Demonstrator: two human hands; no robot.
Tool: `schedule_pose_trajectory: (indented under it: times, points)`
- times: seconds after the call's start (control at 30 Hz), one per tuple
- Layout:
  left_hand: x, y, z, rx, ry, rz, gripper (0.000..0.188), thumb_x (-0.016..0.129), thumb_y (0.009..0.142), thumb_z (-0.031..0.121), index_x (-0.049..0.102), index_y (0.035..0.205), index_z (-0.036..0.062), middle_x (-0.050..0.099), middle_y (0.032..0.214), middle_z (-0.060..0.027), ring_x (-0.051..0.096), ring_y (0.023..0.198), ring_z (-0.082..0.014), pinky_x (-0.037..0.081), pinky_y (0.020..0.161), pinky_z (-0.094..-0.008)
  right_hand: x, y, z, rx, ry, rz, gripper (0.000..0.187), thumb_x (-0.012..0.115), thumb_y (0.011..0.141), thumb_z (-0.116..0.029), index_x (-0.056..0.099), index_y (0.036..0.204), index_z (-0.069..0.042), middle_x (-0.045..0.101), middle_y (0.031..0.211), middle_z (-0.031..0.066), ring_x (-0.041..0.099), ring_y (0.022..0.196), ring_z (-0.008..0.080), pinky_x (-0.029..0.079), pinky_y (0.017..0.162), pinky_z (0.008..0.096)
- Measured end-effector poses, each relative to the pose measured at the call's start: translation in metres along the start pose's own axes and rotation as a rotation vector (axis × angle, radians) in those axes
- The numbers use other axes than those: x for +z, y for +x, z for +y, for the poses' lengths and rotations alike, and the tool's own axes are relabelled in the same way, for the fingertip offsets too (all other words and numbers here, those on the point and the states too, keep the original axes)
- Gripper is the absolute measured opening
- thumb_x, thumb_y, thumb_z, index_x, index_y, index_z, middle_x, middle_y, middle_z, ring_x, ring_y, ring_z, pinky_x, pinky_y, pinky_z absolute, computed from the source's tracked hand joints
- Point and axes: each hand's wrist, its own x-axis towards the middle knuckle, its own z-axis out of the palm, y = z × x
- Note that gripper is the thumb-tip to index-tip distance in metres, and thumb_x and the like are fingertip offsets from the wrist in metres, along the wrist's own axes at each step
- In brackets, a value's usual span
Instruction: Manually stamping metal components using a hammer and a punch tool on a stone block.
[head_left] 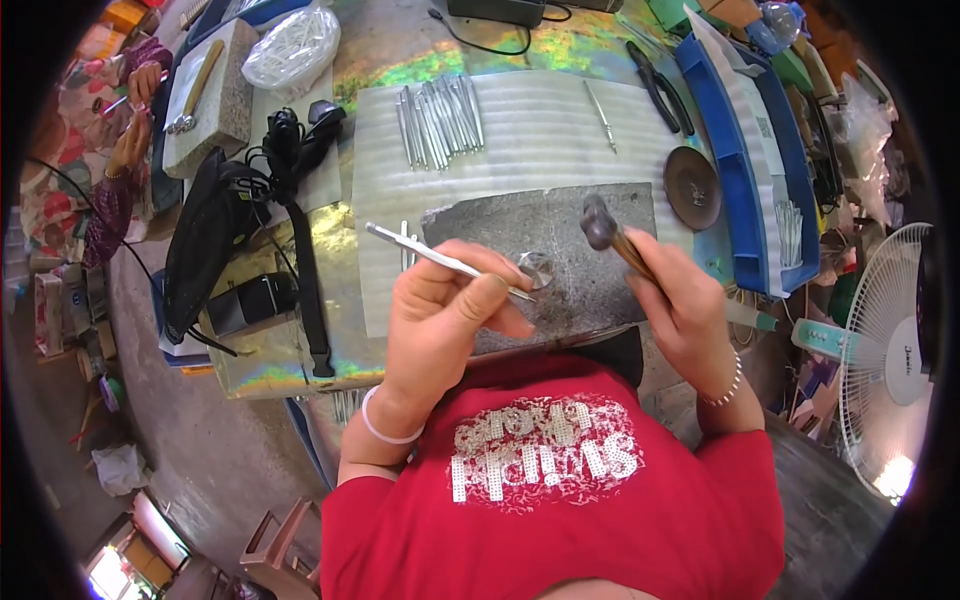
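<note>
between the left fingers (472,303), a rod (425,251), slim, straight, silvery-white

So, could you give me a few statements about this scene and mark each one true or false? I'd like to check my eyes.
1. The right hand holds a hammer. True.
2. The left hand holds pliers. False: the left hand holds a slim silver rod; the pliers lie untouched.
3. A second hammer lies on a speckled block. True.
4. The row of loose rods lies on the dark slab. False: the loose rods lie on the pale sheet, beyond the slab.
5. The fan stands on the left. False: the fan is on the right.
</note>
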Motion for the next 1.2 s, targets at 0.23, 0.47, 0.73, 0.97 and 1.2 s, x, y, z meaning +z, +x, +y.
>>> schedule_pose_trajectory:
  times: [0.23,0.47,0.73,0.97,1.2]
  points:
    - [0.0,-0.002,-0.008,-0.11,-0.518,0.002,0.011,0.056,0.092,0.013,0.056,0.098,0.0036,0.062,0.093,-0.0105,0.06,0.063,-0.0126,0.051,0.057,-0.0229,0.031,0.004,0.032,0.118,-0.363,-0.002,0.04,0.063,0.079,-0.003,0.056,0.118,-0.005,0.057,0.095,0.0125,0.058,0.078,0.0298,0.048,0.064,0.0372]
    - [0.02,-0.001,-0.026,-0.335,-0.696,0.098,0.007,0.056,0.093,0.014,0.052,0.095,0.0085,0.06,0.087,-0.0058,0.058,0.066,-0.0096,0.049,0.058,-0.0215,0.049,0.019,-0.006,-0.099,0.637,0.085,0.03,0.072,0.075,-0.005,0.063,0.103,-0.002,0.058,0.094,0.0091,0.06,0.076,0.0141,0.048,0.068,0.0257]
    - [0.014,-0.017,-0.032,-0.32,-0.711,0.07,0.012,0.057,0.092,0.014,0.054,0.099,0.0058,0.059,0.098,-0.0078,0.063,0.076,-0.0181,0.052,0.064,-0.0287,0.065,0.015,-0.005,0.023,1.059,0.186,0.013,0.066,0.08,0.002,0.062,0.092,0.001,0.056,0.087,0.0051,0.052,0.072,0.0091,0.041,0.062,0.0204]
    - [0.003,-0.037,-0.011,-0.261,0.122,-0.012,0.017,0.062,0.085,-0.003,0.058,0.101,-0.0023,0.066,0.083,-0.0075,0.064,0.075,-0.0096,0.049,0.063,-0.02,0.051,0.019,-0.014,0.37,1.363,-0.287,0.006,0.061,0.086,-0.001,0.059,0.091,0.003,0.058,0.081,0.0024,0.055,0.071,0.0056,0.044,0.06,0.0187]
    - [-0.001,-0.037,-0.012,-0.315,0.142,-0.1,0.013,0.062,0.088,0.004,0.05,0.091,-0.0003,0.066,0.075,-0.0065,0.058,0.068,-0.0058,0.046,0.06,-0.0203,0.055,0.025,-0.02,0.627,1.385,-0.419,0.005,0.062,0.084,0.001,0.059,0.088,0.002,0.058,0.084,0.0058,0.058,0.074,0.0099,0.048,0.066,0.0217]
